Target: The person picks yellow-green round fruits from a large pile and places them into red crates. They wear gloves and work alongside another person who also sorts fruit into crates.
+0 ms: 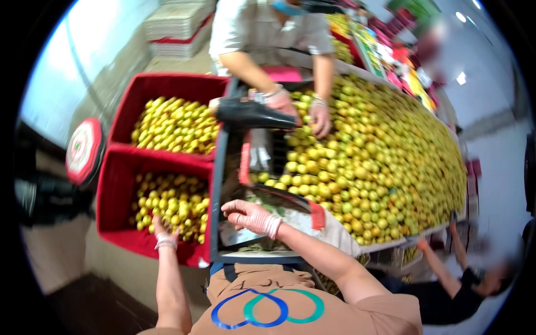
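Observation:
My left hand (166, 233), in a striped glove, reaches into the nearer red-lined bin (115, 201). Its fingers are apart at the near edge of a pile of small yellow-green fruits (176, 205), and I see nothing held. My right hand (253, 217), gloved alike, hovers above the near end of the sorting table, just right of its grey frame (216, 209). Its fingers are loosely bent and appear to hold nothing. Below it lie leaves and a pale sheet (234, 234). A large heap of round green-yellow fruits (368, 167) spreads over the table to the right.
Opposite, a co-worker's gloved hands (320, 119) touch the heap. A black tapered device (255, 114) juts over the table. Another red-lined bin (125, 113) holds fruits. A round stool (85, 150) stands left; foam boxes (178, 29) are stacked behind. Another person (452, 297) works at lower right.

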Demonstrator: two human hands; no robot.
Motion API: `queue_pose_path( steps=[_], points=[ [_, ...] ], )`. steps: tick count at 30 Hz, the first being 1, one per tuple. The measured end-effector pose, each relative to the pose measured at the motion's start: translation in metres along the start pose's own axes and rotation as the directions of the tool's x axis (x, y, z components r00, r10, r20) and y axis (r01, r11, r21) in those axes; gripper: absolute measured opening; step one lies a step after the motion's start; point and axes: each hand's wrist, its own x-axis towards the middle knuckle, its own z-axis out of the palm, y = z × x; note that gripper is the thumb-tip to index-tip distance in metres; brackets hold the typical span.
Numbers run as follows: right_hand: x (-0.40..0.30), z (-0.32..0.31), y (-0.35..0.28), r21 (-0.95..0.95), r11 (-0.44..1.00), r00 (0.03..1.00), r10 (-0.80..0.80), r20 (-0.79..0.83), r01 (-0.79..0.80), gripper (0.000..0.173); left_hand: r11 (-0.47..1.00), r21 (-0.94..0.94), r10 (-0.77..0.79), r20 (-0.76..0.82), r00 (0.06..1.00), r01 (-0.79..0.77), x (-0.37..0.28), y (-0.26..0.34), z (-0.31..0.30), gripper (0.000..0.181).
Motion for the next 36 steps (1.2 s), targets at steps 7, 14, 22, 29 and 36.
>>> queue_pose_path(
  steps=[7, 14, 22, 29, 36],
  points=[
    [-0.101, -0.067, 0.063, 0.197, 0.972, 0.891, -0.027, -0.453, 0.130, 0.027, 0.984, -0.124, 0.167, 0.437, 0.884, -0.125, -0.083, 0.010, 0.137, 0.035],
    [-0.177, -0.118, 0.087, -0.160, 0.948, 0.644, -0.306, -0.701, 0.275, 0.021, 0.697, 0.382, -0.099, 0.890, 0.446, -0.607, -0.212, -0.124, 0.286, 0.025],
    [-0.182, -0.272, 0.038, -0.691, 0.298, 0.448, -0.582, -0.678, -0.658, 0.021, -0.530, -0.279, -0.532, 0.845, 0.058, -0.801, -0.258, -0.267, 0.392, 0.059],
    [-0.151, -0.277, 0.043, -0.812, 0.376, 0.723, -0.381, -0.575, -0.448, 0.016, -0.649, -0.174, -0.353, 0.931, 0.090, -0.741, -0.186, -0.234, 0.387, 0.052],
    [-0.199, -0.341, -0.012, -0.663, 0.365, 0.647, -0.185, -0.740, -0.654, 0.031, -0.719, 0.079, -0.213, 0.921, 0.327, -0.690, -0.155, -0.196, 0.353, 0.043]
  ],
)
